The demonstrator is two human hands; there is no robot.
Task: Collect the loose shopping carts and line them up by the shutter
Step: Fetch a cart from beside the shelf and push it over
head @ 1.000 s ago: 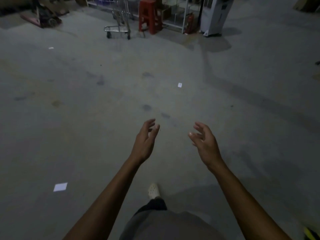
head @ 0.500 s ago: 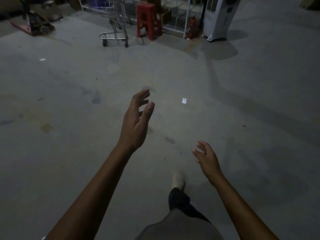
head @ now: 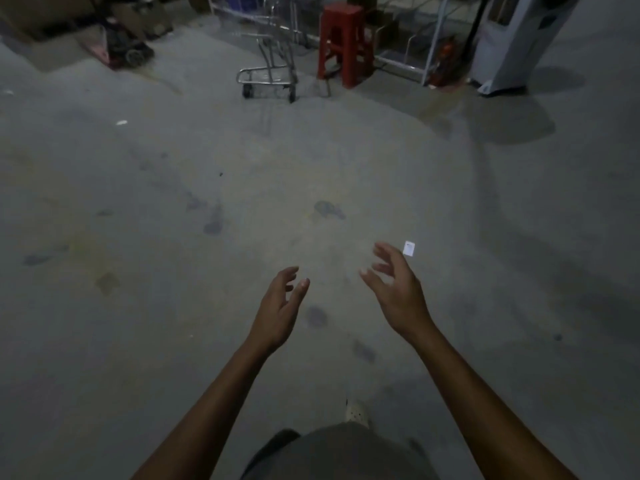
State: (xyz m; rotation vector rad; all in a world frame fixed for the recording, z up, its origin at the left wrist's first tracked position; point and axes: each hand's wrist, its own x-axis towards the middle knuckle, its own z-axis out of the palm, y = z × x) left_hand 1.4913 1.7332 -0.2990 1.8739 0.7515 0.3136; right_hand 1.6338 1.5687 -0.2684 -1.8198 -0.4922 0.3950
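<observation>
Two empty grips, head view: left hand (head: 277,308) and right hand (head: 398,296) are held out over the floor (head: 138,341), fingers loosely spread, grasping nothing. The cart (head: 267,73) stands well beyond both hands, ahead and slightly left of the left hand, with a red stool (head: 343,43) just right of it.

Back-of-shop storage area, dimly lit.
Bare concrete floor (head: 311,188), stained and marked, with a paper scrap (head: 409,248) lying on it. Along the far edge: a metal shopping cart (head: 268,76), a red plastic stool (head: 343,43), a white metal rack (head: 434,46), cardboard boxes (head: 41,12), what appears to be a pallet truck (head: 117,46), and a tall white cooler unit (head: 512,39).
</observation>
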